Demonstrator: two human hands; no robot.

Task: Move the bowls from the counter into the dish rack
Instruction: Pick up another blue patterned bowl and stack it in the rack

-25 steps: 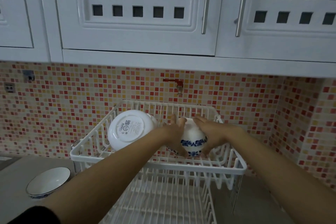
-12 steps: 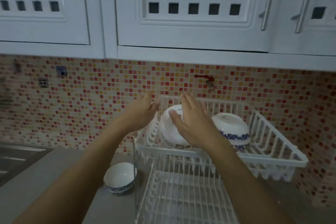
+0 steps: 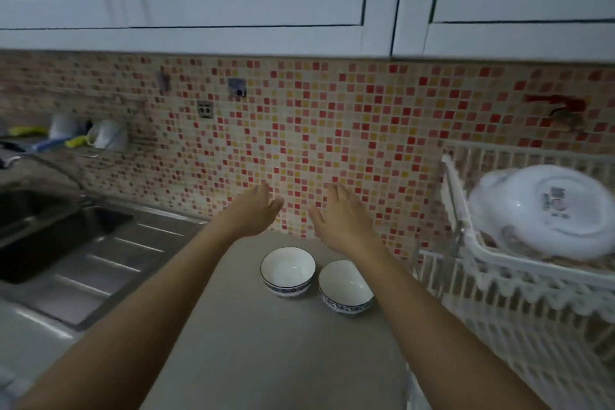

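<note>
overhead, left hand (image 3: pixel 254 213) and right hand (image 3: pixel 342 220), both spread and empty, above 2 bowls (image 3: pixel 288 271) on the counter (image 3: pixel 266 359)

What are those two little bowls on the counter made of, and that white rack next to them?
The left bowl and right bowl look like glazed ceramic, perhaps porcelain: glossy white insides with small highlights, and blue patterned bands outside. The dish rack looks like wire coated in white plastic, or all plastic: thin, evenly white bars. The blur leaves that open.

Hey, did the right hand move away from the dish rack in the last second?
Yes. The right hand has left the dish rack and now hovers open to its left, above the two counter bowls.
</note>
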